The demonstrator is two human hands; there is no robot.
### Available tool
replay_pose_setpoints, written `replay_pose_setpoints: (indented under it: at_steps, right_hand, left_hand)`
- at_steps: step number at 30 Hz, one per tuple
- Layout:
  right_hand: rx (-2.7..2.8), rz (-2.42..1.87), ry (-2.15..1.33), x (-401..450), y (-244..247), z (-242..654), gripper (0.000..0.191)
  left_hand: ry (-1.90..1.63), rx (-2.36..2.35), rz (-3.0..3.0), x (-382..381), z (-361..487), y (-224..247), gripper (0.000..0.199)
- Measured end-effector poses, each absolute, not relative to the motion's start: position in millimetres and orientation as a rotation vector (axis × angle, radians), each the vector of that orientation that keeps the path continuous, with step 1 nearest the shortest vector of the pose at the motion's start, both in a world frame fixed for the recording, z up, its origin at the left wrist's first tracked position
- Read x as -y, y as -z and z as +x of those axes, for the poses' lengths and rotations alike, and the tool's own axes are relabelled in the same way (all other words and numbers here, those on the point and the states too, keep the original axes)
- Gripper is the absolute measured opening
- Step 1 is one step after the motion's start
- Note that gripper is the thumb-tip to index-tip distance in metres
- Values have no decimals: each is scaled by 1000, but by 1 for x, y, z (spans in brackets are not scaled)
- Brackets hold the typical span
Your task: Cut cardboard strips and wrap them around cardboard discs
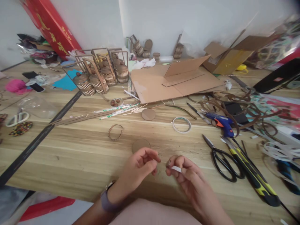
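At the front middle of the table, my right hand (pixel 187 175) pinches a short white strip (pixel 175 168) and a small brown piece (pixel 168 163) at its fingertips. To its left, my left hand (pixel 140 168) is curled, thumb near the fingers; whether it holds anything is too small to tell. The two hands are a small gap apart. Just behind my left hand lies a round cardboard disc (pixel 141 145), partly covered by it. Farther back are a second disc (pixel 148 114), a patterned ring (pixel 115 132) and a roll of white tape (pixel 182 124).
Black scissors (pixel 223 161), a yellow-black cutter (pixel 256 178) and a blue glue gun (pixel 222 122) lie right. Small lidded baskets with handles (pixel 100 75) stand back left. Flat cardboard (pixel 150 84) lies at the back middle, with thin sticks (pixel 136 110) before it. Brown strips (pixel 236 106) tangle at right.
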State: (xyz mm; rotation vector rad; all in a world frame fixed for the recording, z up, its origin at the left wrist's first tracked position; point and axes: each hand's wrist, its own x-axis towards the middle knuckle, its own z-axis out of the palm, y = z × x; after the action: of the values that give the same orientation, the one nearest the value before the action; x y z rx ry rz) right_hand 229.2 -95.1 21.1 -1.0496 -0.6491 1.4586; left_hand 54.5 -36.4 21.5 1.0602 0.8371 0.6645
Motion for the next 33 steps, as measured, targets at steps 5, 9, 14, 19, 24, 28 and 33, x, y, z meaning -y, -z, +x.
replay_pose_setpoints:
  at_steps: [5, 9, 14, 19, 24, 28, 33]
  right_hand:
    - [724, -1021, -1498, 97, -13, 226, 15]
    - [819, -1021, -1497, 96, -12, 224, 15]
    - [1105, -1117, -1381, 95, -28, 229, 13]
    - [1669, -1368, -916, 104, -48, 247, 14]
    - [1951, -1538, -534, 119, -56, 275, 17]
    - [2049, -1586, -245, 128, -49, 306, 9]
    - [2025, -1757, -86, 141, -25, 364, 7]
  left_hand:
    - [-711, -778, 1235, 41, 56, -14, 33]
    - [-752, -738, 1181, 38, 58, -13, 22]
    - [-799, -813, 1061, 31, 53, -18, 28]
    - [-964, -837, 977, 21, 44, -19, 29]
    - [-1121, -815, 863, 8, 31, -21, 26]
    - [-1233, -816, 806, 1, 21, -27, 26]
    - [-1354, -865, 759, -6, 12, -29, 27]
